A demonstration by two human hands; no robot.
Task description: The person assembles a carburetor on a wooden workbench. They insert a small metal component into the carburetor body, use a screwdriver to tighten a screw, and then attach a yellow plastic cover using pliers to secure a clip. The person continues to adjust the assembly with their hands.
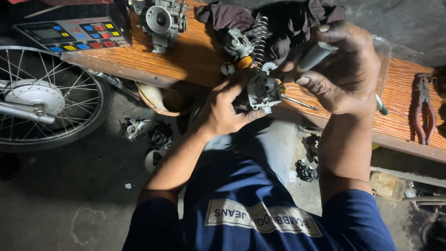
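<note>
My left hand [226, 109] grips a small grey metal carburettor body [261, 91] just in front of a wooden plank [195, 56]. My right hand [346, 69], grimy, is closed around the grey handle of a screwdriver [315, 56], whose tip reaches down onto the carburettor body. A thin metal rod [299, 102] sticks out from the body to the right.
On the plank lie another carburettor [162, 21], a coil spring [259, 39], small metal parts [237, 44], a dark rag [283, 21] and red-handled pliers [423, 111]. A spoked wheel [44, 100] stands at left below a button panel [74, 35]. Loose parts [134, 128] litter the floor.
</note>
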